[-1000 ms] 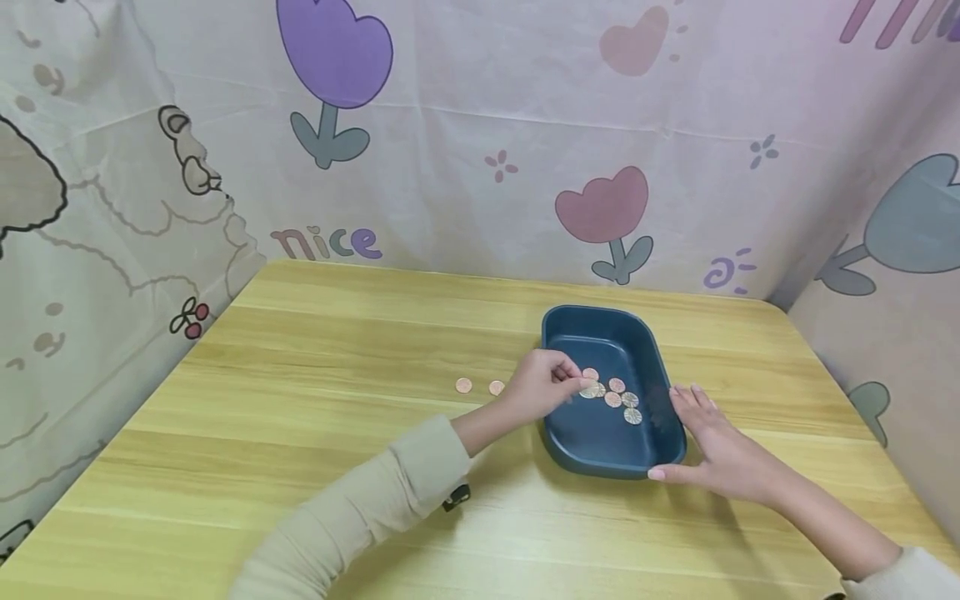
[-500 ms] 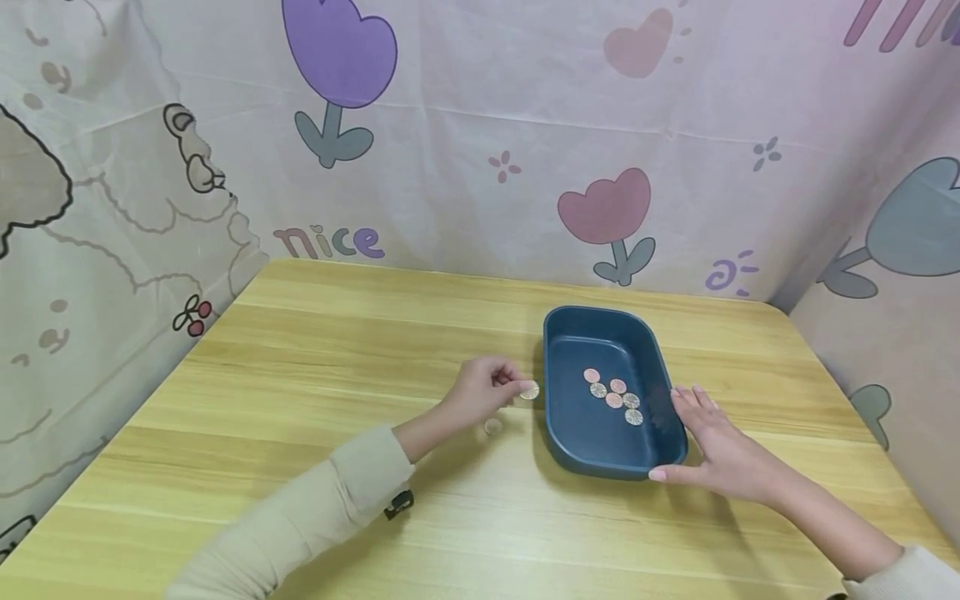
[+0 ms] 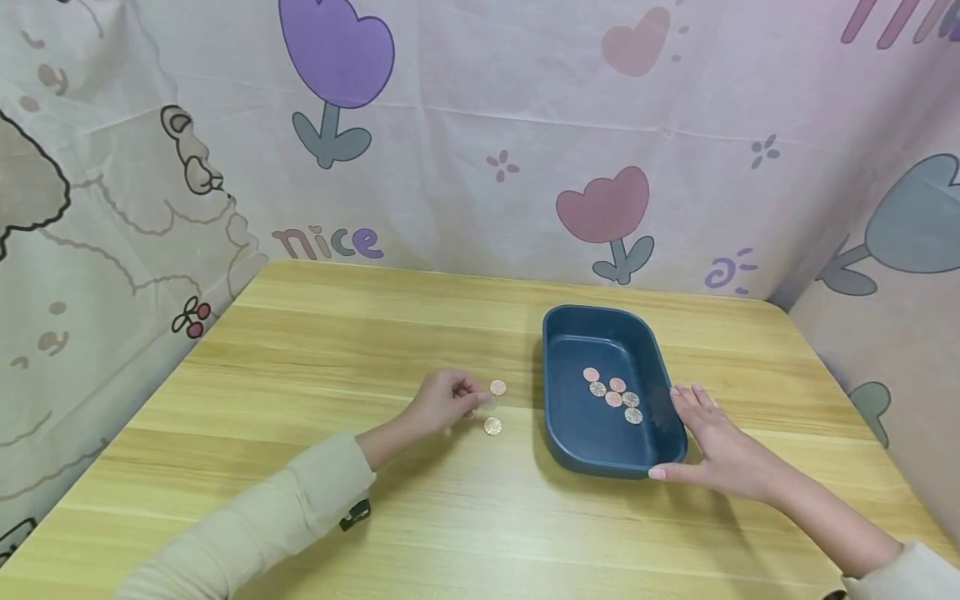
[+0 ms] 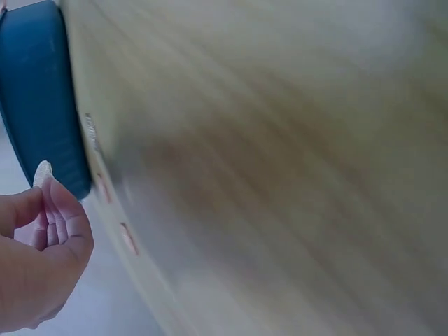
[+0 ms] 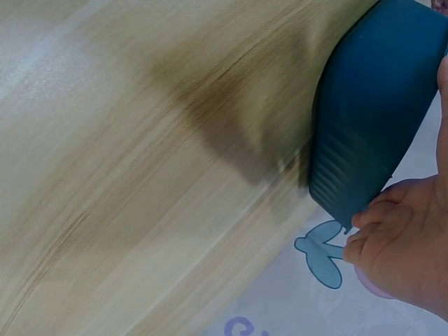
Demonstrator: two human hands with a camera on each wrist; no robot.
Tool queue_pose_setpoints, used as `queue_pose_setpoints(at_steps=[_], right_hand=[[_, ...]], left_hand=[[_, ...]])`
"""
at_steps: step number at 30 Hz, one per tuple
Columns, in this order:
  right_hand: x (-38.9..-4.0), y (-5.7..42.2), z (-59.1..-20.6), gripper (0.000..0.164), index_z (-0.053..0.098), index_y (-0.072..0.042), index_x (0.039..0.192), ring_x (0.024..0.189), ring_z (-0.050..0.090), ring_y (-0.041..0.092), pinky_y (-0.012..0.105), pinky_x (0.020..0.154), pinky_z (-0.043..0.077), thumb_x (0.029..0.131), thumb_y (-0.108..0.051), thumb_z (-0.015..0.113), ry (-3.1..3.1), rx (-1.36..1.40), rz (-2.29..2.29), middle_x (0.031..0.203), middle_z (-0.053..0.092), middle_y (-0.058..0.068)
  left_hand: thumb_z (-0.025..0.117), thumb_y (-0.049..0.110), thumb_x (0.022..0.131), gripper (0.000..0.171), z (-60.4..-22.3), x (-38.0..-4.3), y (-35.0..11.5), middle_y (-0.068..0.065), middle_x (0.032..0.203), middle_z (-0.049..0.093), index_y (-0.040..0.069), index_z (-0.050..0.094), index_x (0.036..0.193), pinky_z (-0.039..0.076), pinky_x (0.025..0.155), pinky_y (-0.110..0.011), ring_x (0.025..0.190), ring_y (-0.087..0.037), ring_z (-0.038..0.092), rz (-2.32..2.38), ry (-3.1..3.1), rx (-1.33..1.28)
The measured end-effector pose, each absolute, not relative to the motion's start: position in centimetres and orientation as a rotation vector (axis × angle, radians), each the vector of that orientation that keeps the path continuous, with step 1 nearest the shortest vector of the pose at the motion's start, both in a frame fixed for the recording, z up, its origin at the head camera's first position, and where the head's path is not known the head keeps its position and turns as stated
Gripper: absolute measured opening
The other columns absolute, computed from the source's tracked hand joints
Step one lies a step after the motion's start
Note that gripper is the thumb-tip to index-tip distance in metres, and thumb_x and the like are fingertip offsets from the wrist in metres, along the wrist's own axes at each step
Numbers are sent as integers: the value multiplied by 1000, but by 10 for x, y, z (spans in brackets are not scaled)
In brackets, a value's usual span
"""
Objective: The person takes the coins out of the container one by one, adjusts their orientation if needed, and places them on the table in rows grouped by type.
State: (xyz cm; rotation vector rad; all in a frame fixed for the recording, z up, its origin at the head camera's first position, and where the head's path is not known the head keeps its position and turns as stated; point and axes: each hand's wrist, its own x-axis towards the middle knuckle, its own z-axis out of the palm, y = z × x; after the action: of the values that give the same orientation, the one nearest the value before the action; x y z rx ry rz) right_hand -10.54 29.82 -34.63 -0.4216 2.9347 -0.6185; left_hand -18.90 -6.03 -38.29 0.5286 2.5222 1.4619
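My left hand [image 3: 442,402] pinches a coin [image 4: 43,171] between thumb and fingertips, left of the dark blue tray [image 3: 566,460]. In the head view that coin is blurred. A copper-coloured coin [image 3: 498,387] lies on the table just beyond the fingertips, and a paler coin [image 3: 492,427] lies nearer the person. Another copper-coloured coin [image 4: 129,238] shows in the left wrist view. Several copper and pale coins [image 3: 613,399] are spread on the tray's floor. My right hand [image 3: 723,454] rests against the tray's right side, fingers extended along it and thumb at the near right corner.
The wood-grain table [image 3: 360,317] runs back to a printed cloth [image 3: 465,100] with tulips. More printed cloth hangs at both sides. A small black device [image 3: 356,514] sits under the left cuff.
My left hand has moved left from over the tray with the pinched coin, past its left rim to the loose coins. The right hand and the tray have stayed put.
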Motion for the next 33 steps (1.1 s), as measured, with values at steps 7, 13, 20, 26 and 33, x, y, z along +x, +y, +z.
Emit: queue_pose_setpoints(at_steps=[7,13,20,26,33], right_hand=[[-105,298,-346,112,20,9,143,138,3,50,74,96,19,68,-55,74,2934,-415,-628,147,19,33],[-105,298,-346,112,19,9,143,138,2,50,74,96,19,69,-54,74,2929,-406,-622,148,18,33],[-104,298,-345,112,20,9,143,139,3,49,73,97,20,69,-54,74,2935,-404,-617,148,18,32],[-105,298,-345,112,20,9,143,139,3,49,74,96,20,68,-54,74,2936,-406,-623,148,19,32],[-104,298,-345,112,19,8,143,139,2,48,74,96,19,69,-54,74,2926,-400,-638,148,17,32]], left_hand=[[60,2,86,14,-388,-187,-78,-12,63,64,-5,61,74,47,46,-17,50,-10,57,1317,2546,488],[58,-2,85,18,-387,-185,-84,-11,61,64,-5,62,68,49,50,-18,51,-11,57,1214,2550,394],[64,4,83,26,-388,-185,-79,-3,54,61,-1,59,58,39,46,-15,47,-8,48,1111,2605,291],[69,8,81,46,-388,-183,-76,5,38,41,9,44,43,22,39,-14,37,-5,31,1030,2688,272],[70,4,78,52,-386,-183,-75,7,37,36,15,35,41,19,39,-12,37,-2,28,998,2704,293]])
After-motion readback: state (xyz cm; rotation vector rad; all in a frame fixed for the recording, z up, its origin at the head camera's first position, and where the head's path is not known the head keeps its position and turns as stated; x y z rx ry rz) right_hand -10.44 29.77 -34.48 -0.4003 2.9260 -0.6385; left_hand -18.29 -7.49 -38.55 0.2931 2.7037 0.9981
